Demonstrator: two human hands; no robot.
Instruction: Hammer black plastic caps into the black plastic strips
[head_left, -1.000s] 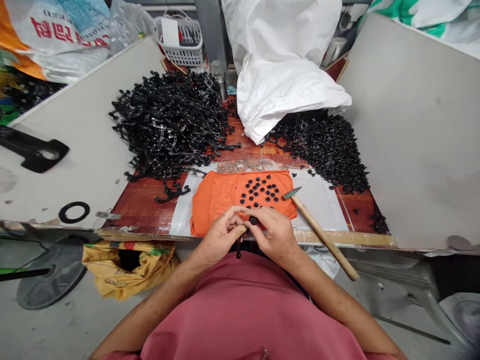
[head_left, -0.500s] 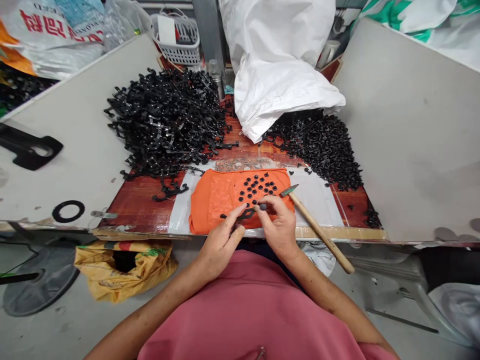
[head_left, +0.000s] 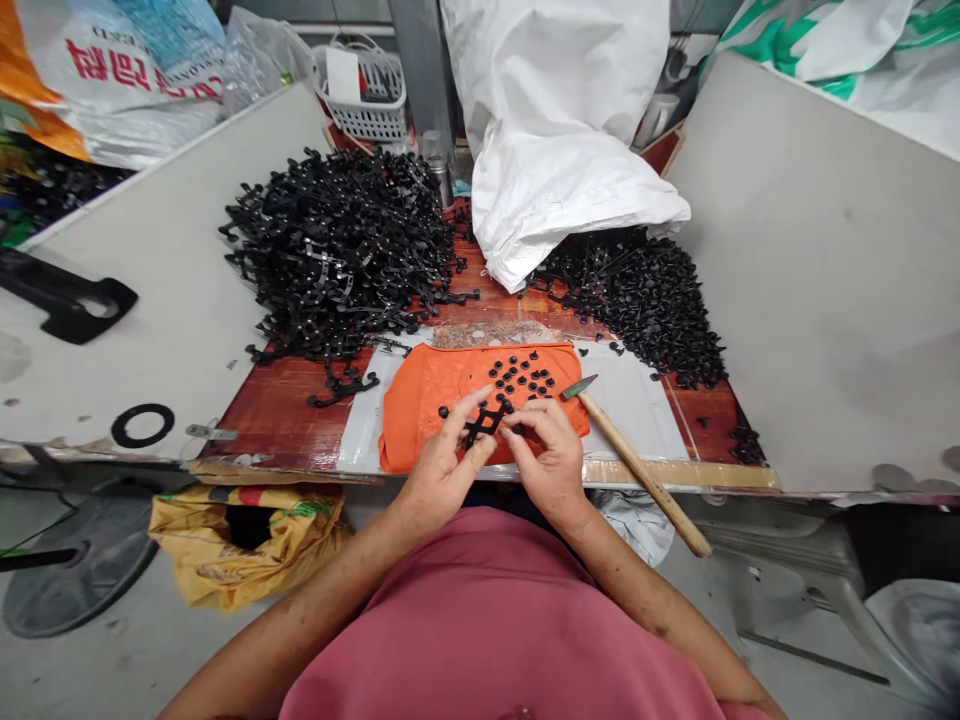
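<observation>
My left hand (head_left: 444, 468) grips a black crossed plastic piece (head_left: 486, 424) between thumb and fingers, just above the front of an orange cloth pad (head_left: 411, 395). At the piece's right end, my right hand (head_left: 553, 458) has its thumb and fingertips pinched together; a dark bit shows under the fingers, and I cannot make out exactly what they hold. Several small round black plugs (head_left: 523, 376) stand on the pad beyond my hands. To the right, a hammer (head_left: 634, 460) lies with its head on the pad's edge and its wooden handle over the table edge.
A big heap of black strip parts (head_left: 337, 250) fills the back left. Small black pieces (head_left: 652, 305) are piled at the back right below a white sack (head_left: 570, 180). Grey panels (head_left: 810, 270) flank the table. A yellow bag (head_left: 300, 560) sits on the floor.
The black piece has turned so its crossed shape shows more openly. My right fingers have shifted slightly left and down to its end, and the camera view has moved a little.
</observation>
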